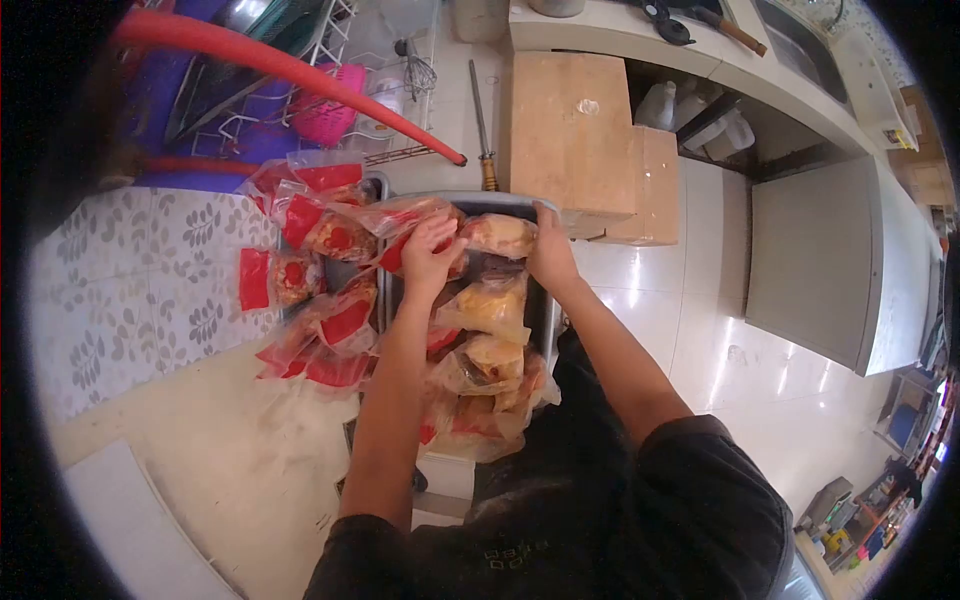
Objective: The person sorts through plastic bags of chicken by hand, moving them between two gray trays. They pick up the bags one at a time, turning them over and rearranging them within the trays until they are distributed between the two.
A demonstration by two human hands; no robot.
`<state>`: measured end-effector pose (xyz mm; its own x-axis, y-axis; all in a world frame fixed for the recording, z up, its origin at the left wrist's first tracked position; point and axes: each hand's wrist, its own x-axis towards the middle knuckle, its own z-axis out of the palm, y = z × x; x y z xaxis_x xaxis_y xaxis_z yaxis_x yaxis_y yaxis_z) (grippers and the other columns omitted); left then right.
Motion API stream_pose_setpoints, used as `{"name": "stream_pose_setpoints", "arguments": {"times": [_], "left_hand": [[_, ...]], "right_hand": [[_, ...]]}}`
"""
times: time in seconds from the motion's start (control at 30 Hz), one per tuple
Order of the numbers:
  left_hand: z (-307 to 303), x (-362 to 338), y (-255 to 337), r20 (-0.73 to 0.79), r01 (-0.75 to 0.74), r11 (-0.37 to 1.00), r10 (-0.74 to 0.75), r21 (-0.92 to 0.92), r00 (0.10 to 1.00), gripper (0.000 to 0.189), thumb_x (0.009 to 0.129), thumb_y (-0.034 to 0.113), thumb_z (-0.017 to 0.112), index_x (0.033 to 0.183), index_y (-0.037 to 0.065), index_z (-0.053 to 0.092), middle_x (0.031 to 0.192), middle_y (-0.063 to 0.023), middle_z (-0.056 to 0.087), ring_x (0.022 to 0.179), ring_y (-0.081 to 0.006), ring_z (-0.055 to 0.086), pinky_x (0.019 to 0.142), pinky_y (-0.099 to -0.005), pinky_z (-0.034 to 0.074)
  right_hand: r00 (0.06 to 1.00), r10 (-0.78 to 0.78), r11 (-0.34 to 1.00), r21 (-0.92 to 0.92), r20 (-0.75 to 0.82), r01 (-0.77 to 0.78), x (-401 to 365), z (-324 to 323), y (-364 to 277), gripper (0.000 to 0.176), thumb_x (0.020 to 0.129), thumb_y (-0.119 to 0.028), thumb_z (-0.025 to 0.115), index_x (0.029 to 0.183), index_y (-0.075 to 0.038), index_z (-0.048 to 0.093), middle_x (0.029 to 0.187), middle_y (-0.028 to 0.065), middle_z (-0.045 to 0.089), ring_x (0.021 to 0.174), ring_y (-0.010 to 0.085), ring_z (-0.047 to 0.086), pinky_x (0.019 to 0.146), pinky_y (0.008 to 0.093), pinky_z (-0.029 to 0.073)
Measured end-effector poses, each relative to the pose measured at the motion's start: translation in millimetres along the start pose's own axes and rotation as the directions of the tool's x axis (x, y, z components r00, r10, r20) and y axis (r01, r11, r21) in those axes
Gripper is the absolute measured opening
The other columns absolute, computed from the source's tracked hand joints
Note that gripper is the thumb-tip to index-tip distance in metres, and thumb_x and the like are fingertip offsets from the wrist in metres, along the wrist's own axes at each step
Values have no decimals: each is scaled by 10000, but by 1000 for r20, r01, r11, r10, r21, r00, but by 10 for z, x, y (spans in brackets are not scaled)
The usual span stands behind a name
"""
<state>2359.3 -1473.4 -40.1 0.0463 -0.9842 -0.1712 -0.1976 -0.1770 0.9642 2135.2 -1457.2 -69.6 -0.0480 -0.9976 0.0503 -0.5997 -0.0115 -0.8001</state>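
Item: sealed pouch, held above the tray, long axis running hand to hand. My left hand grips one end, my right hand pinches the other. Stacked pouches lie beneath my wrists.

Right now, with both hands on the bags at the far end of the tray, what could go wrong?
1. The bags at the near end of the tray are heaped and hang over its edge; a tug by the left hand or right hand may slide them onto the floor.
2. The sharpening steel lies just past the tray; a bag pushed forward might snag on it.
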Motion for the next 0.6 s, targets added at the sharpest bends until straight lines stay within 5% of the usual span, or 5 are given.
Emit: {"name": "stream_pose_setpoints", "arguments": {"times": [0.1, 0.27, 0.4, 0.5, 0.6], "left_hand": [[-37, -118, 254, -3, -70, 997, 70, 42, 998, 394, 836, 7, 755, 1198, -42, 606, 1196, -125, 685, 1114, -187, 656, 978, -298, 513], [-203, -435, 472, -11, -1, 993, 2, 118, 1000, 319, 912, 123, 715, 1171, -43, 631, 1139, -113, 707, 1080, -160, 664, 916, -277, 520], [-361, -878, 733, -132, -38, 985, 61, 168, 989, 245, 936, 129, 694, 1115, -31, 650, 1027, -102, 722, 900, -140, 693, 753, -251, 533], [-509, -1304, 922, -204, 83, 996, -87, -27, 975, 306, 972, 284, 655, 1092, 2, 662, 935, -85, 710, 717, -154, 675, 598, -260, 513], [-567, -1723, 940, 115, 538, 707, -553, -460, 825, 528, 979, 535, 545, 1130, 40, 654, 859, -64, 691, 571, -175, 622, 470, -273, 457]], "right_hand": [[999, -10, 989, 145, -36, 15, -388, -405, -503, 529, 747, 52, 630, 1251, 29, 471, 1164, 263, 541, 1100, 444, 556, 875, 488, 484], [927, -225, 830, -439, 301, 344, -1012, -220, -1139, 384, 851, -230, 637, 1146, 2, 557, 1048, 211, 596, 1002, 395, 629, 802, 464, 513], [863, -173, 811, -428, 475, 398, -950, 379, -811, 367, 883, -304, 625, 1117, -22, 597, 957, 184, 656, 807, 375, 690, 652, 445, 552], [844, -247, 878, -259, 475, 403, -652, 383, -644, 326, 916, -315, 601, 1055, -20, 621, 855, 196, 670, 705, 366, 688, 576, 453, 552], [873, -253, 916, -189, 416, 355, -399, -184, -1146, 295, 941, -296, 591, 910, -14, 668, 767, 209, 656, 661, 372, 658, 581, 450, 540]]}}
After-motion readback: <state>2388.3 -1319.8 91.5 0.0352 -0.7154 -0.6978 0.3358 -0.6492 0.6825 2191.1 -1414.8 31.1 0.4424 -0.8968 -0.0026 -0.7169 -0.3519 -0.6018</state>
